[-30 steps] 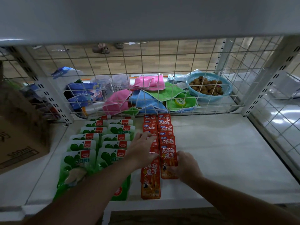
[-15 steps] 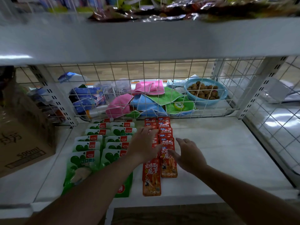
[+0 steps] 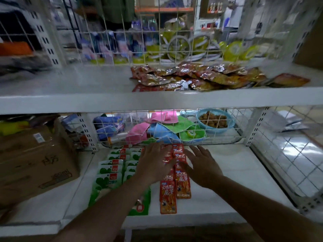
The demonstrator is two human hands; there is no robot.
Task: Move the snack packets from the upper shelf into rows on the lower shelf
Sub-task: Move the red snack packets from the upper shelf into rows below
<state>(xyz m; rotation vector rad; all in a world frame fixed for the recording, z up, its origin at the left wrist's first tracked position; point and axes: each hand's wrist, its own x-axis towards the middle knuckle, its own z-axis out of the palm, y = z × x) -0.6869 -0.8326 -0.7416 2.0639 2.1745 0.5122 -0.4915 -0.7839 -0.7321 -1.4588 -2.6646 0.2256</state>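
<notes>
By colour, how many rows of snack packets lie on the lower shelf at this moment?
Green packet rows: 2
Red packet rows: 2
Total: 4 rows

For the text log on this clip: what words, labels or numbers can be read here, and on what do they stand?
"火鸡面 魔芋": on the front red packets.
"500ml", faint and tilted: on the side of the cardboard box; its larger characters are too blurred to read.
Green packets: a red logo and white characters, too blurred to read.
Heaped foil packets above: print too blurred to read.
</notes>
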